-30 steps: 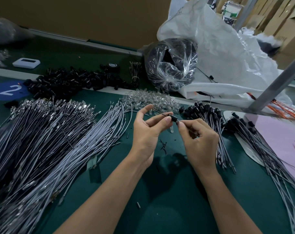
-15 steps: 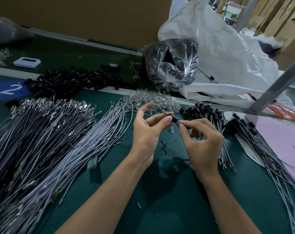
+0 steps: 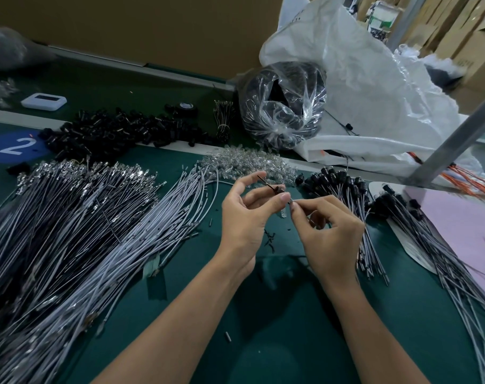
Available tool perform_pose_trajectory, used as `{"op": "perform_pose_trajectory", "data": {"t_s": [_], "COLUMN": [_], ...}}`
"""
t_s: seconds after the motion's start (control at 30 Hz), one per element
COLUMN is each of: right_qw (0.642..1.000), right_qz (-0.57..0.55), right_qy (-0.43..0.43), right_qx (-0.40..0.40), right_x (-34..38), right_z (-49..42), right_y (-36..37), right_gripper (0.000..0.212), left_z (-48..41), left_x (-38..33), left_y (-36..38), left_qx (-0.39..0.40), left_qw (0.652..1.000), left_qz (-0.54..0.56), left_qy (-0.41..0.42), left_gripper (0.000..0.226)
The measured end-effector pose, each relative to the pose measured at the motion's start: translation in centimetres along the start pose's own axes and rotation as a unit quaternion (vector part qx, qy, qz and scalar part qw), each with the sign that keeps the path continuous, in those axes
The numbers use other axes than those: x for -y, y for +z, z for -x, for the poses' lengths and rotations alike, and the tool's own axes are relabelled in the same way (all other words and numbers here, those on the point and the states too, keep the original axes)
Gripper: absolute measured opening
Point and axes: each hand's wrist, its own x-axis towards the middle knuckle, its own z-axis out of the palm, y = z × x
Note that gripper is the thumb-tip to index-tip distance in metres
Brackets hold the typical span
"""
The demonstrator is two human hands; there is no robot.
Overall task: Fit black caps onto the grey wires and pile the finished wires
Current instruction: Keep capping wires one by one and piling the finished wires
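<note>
Cap: a small black cap point(image 3: 279, 189) is held in the air over the middle of the counter, at the fingertips of the left hand. A thin dark pin juts from it, up and to the left.
Wire: the end of one grey wire point(image 3: 292, 201) shows just beside the cap, to its lower right. Whether it already sits inside the cap cannot be told.
Left grip: the left hand point(image 3: 245, 217) is curled, with its grip grasping the cap and the thumb lifted above it.
Right grip: the right hand point(image 3: 331, 234) pinches the wire end between thumb and forefinger. The rest of the wire is hidden behind the hand.
Done pile: capped wires point(image 3: 344, 195) lie fanned on the counter just right of the hands, with their black heads pointing away. A second fan lies further right, partly on a pink sheet point(image 3: 457, 234).
Stock: bare wires point(image 3: 97, 231) lie in a broad heap on the left, with paler ones nearest the left hand.
Loose caps: a heap of black caps point(image 3: 119, 131) lies beyond the bare wires, near a blue disc marked 2 point(image 3: 14, 146).
Clear bits: a small heap of clear pieces point(image 3: 247, 163) lies just beyond the hands.
Bags: a clear bag of black parts point(image 3: 283, 106) leans against a white sack point(image 3: 374, 92) at the back.
Counter: the green counter point(image 3: 263, 342) carries all of this.
</note>
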Motion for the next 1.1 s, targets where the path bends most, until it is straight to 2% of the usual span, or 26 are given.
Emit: {"op": "perform_pose_trajectory", "data": {"t_s": [0.17,0.5,0.83,1.1], "right_qw": [1.000,1.000,0.998,1.000], "right_qz": [0.002,-0.015,0.017,0.010], "right_qy": [-0.008,-0.019,-0.058,-0.017], "right_qx": [0.004,0.003,0.020,0.010], "right_x": [0.12,0.00,-0.50,-0.37], "right_z": [0.21,0.21,0.33,0.34], "right_y": [0.10,0.15,-0.12,0.08], "right_gripper": [0.004,0.004,0.006,0.004], "left_z": [0.03,0.11,0.46,0.31], "left_x": [0.00,0.45,0.33,0.26], "left_y": [0.05,-0.03,-0.13,-0.07], "left_qx": [0.002,-0.020,-0.021,-0.020], "left_qw": [1.000,0.998,0.995,0.995], "left_qz": [-0.007,-0.060,-0.094,-0.093], "left_qy": [-0.028,-0.026,-0.011,-0.010], "left_gripper": [0.032,0.015,0.011,0.014]}}
